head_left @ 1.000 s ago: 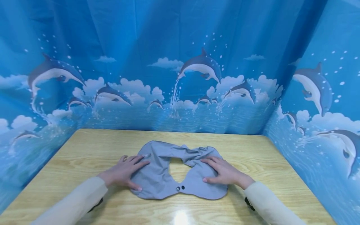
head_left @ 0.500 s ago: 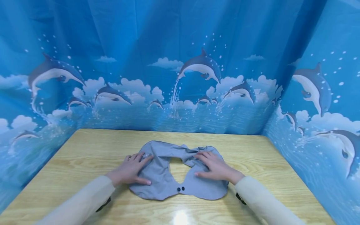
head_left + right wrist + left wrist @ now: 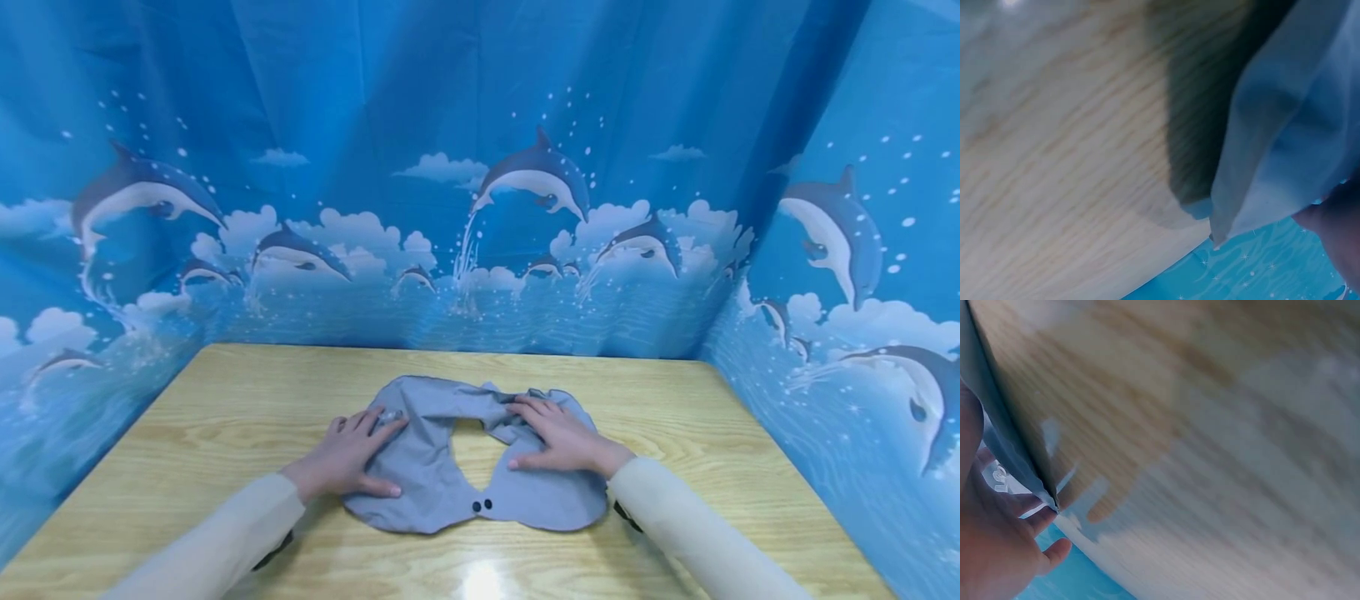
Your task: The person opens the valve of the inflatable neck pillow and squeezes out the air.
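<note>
A grey cloth bib (image 3: 427,492) lies spread on the table, with a rounded neck hole in its middle. Two dark snaps (image 3: 482,505) sit side by side at its near edge. My left hand (image 3: 347,457) rests on the bib's left part, fingers spread and thumb apart. Beside those fingers is a small shiny clear patch (image 3: 390,416). On the right part lies my right hand (image 3: 562,440), its fingertips over bunched folds near the far edge. In the left wrist view the bib's edge (image 3: 1013,440) stands near the fingers; the right wrist view shows a raised bib edge (image 3: 1272,156).
The wooden table (image 3: 247,392) reaches back to a blue curtain (image 3: 420,317) printed with dolphins, which also runs along both sides. Light glares off the tabletop near its front.
My left hand has slid a little to the right, farther onto the bib. My right hand has moved left and slightly away, toward the neck hole. The bib has barely shifted.
</note>
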Demonstrator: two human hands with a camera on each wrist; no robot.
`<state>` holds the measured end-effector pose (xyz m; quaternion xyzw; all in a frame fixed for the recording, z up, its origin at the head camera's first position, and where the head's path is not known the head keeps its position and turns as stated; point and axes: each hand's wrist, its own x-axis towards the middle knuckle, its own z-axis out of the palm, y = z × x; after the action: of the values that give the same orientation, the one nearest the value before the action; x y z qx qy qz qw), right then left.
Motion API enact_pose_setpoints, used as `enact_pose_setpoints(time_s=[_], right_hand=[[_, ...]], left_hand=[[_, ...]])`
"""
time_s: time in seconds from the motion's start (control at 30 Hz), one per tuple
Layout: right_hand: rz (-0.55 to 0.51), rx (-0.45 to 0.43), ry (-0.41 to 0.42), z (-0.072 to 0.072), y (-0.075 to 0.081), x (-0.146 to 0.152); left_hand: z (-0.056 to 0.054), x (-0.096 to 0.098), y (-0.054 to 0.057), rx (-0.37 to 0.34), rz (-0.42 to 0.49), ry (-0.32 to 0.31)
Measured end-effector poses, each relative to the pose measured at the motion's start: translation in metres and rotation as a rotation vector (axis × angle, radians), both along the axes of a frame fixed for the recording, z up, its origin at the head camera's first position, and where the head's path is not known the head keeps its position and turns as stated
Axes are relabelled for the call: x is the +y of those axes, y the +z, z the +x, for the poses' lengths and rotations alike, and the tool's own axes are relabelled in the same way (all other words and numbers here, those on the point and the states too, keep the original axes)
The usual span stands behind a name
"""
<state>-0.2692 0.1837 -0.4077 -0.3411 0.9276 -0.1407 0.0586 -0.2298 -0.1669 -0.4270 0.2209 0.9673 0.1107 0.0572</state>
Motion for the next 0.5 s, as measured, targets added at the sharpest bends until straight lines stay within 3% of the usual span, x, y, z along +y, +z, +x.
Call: enact_pose_setpoints(time_s=[0.5], right_hand=[[0.151,-0.131,-0.078,-0.016,0.007,-0.010]], left_hand=[[0.004,-0.005,0.002,0.022,-0.012,0.006]])
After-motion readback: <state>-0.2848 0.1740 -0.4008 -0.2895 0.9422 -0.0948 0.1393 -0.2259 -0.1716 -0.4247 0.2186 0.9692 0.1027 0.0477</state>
